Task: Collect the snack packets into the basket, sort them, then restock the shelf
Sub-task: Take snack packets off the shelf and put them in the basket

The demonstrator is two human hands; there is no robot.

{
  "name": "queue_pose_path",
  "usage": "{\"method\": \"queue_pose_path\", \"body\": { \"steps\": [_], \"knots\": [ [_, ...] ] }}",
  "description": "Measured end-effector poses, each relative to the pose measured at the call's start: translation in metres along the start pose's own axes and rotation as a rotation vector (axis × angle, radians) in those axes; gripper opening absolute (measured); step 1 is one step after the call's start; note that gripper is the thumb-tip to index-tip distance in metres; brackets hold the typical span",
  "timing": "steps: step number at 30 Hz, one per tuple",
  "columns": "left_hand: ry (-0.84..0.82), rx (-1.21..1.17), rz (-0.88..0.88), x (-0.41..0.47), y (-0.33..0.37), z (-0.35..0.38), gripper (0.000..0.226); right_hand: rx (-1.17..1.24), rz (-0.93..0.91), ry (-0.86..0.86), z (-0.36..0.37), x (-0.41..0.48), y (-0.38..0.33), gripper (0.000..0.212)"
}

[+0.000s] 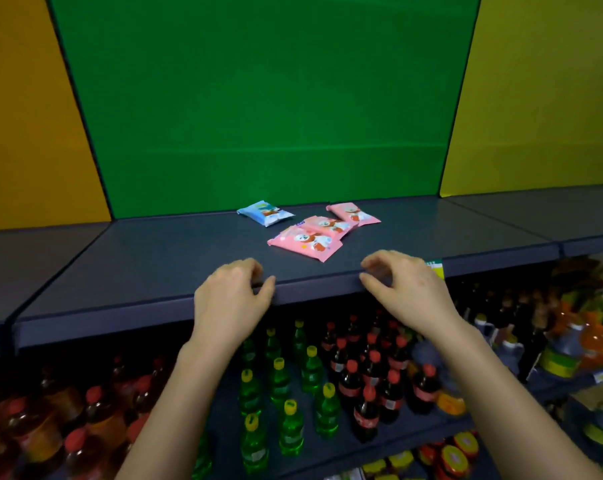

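Observation:
On the dark grey top shelf lie a blue snack packet near the green back panel and three pink snack packets to its right: a near one, a middle one and a far one. The near and middle pink packets overlap. My left hand hovers at the shelf's front edge with its fingers curled and apart, empty. At the same edge, just right of the packets, my right hand is also curled and empty. Neither hand touches a packet. No basket is in view.
Below the top shelf stand green bottles, cola bottles and amber drink bottles. Orange and dark bottles fill the right. A green back panel rises behind the packets, between yellow panels. A price tag sits on the shelf edge.

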State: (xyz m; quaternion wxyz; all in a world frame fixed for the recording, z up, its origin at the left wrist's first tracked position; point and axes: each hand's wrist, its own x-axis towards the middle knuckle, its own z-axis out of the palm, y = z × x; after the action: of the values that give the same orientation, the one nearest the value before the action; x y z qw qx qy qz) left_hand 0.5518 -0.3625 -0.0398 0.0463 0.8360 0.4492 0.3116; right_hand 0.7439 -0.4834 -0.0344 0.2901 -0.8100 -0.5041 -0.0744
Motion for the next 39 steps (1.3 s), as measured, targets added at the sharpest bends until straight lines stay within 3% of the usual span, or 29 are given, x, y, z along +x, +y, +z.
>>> {"method": "queue_pose_path", "body": {
  "steps": [9,14,16,19,23,25,27,31,36,39],
  "knots": [
    [-0.301,0.199,-0.176,0.107,0.055,0.070,0.079,-0.005,-0.008,-0.184,0.018,0.152,0.034,0.030],
    [-0.348,0.295,-0.255,0.144,0.067,0.095,0.097,-0.050,-0.055,-0.359,0.046,0.211,0.034,0.041],
    [-0.358,0.232,-0.286,0.155,0.065,0.099,0.096,-0.083,-0.053,-0.414,0.060,0.223,0.033,0.047],
    [-0.437,-0.043,-0.416,0.170,0.060,0.091,0.088,-0.090,-0.021,-0.422,0.071,0.232,0.029,0.058],
    [-0.547,-0.075,-0.444,0.182,0.048,0.082,0.049,-0.035,0.037,-0.520,0.065,0.244,0.024,0.048],
    [-0.557,-0.169,-0.431,0.183,0.037,0.084,0.043,0.025,0.063,-0.584,0.062,0.247,0.024,0.066],
    [-0.548,-0.358,-0.426,0.182,0.026,0.079,0.033,0.079,0.059,-0.631,0.065,0.250,0.023,0.071],
    [-0.404,-0.681,-0.451,0.197,0.010,0.066,0.009,0.393,0.060,-0.647,0.062,0.265,0.028,0.030],
    [-0.083,-0.677,-0.577,0.234,-0.002,0.090,0.019,0.710,0.293,-0.465,0.048,0.283,0.060,0.012],
    [-0.046,-0.596,-0.646,0.246,-0.009,0.111,0.058,0.655,0.354,-0.398,0.070,0.289,0.075,0.023]
  ]
}}
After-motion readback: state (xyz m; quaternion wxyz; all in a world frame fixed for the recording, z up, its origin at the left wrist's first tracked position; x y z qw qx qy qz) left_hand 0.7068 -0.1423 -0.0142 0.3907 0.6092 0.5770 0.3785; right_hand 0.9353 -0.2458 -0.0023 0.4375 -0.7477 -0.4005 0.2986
